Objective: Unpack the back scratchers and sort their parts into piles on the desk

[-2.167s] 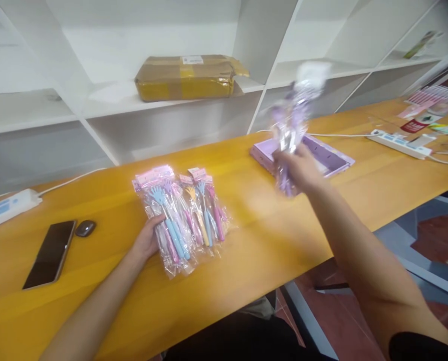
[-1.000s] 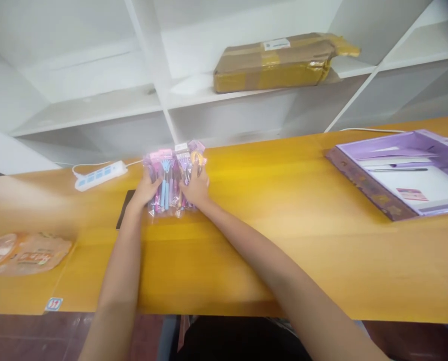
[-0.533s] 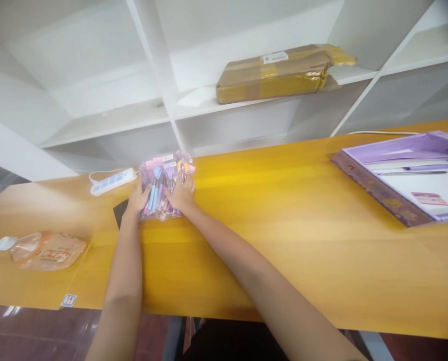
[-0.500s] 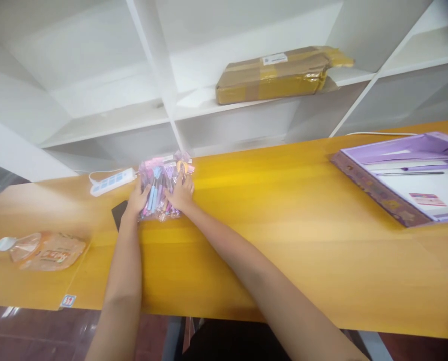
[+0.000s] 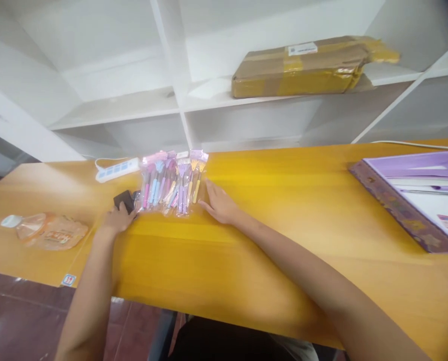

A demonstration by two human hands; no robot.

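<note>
1. Bagged back scratchers (image 5: pixel 182 188) lay side by side on the table (image 5: pixel 284 200), nr. the power strip (image 5: pixel 118 170); R hand (image 5: pixel 222 203) stood just beside, thumb spread wide; L hand (image 5: pixel 117 218) touched a dark phone (image 5: pixel 122 199), grip unclear;
2. light, even side pressure prob. suited slick bags best;
3. parcel label (image 5: pixel 302 48), bottle (image 5: pixel 54 231) text: illegible.
</note>
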